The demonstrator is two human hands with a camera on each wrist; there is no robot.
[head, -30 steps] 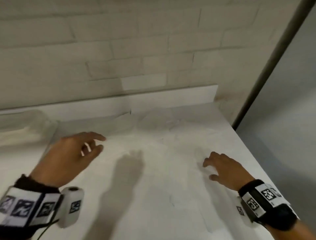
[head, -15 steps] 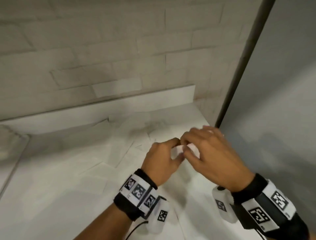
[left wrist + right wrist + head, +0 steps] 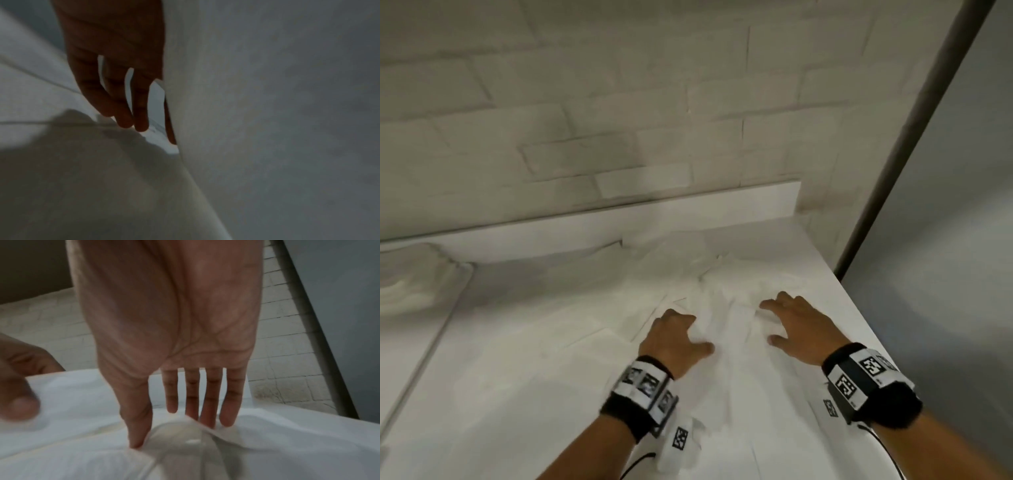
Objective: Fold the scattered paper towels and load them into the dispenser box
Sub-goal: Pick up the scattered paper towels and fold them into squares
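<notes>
A white paper towel [image 3: 726,325] lies rumpled on the white counter [image 3: 517,394] between my two hands. My left hand [image 3: 688,329] holds its left edge, with the thumb on top and straight fingers [image 3: 139,113] beneath the sheet [image 3: 267,113]. My right hand [image 3: 774,322] rests spread on the towel's right side. In the right wrist view its fingers [image 3: 205,402] are straight and the thumb tip presses a raised fold of the towel [image 3: 82,410]. More loose towels [image 3: 688,270] lie crumpled behind. No dispenser box shows.
A low white ledge [image 3: 688,219] and a pale brick wall back the counter. The counter's right edge runs just right of my right wrist, beside a dark post [image 3: 893,171] and a grey panel. A flat towel [image 3: 599,342] lies left of my left hand. A blurred pale shape [image 3: 414,274] sits far left.
Half a second ago both hands met close together over a small piece of towel. Now they have parted and lowered onto the counter, with the towel spread between them.
</notes>
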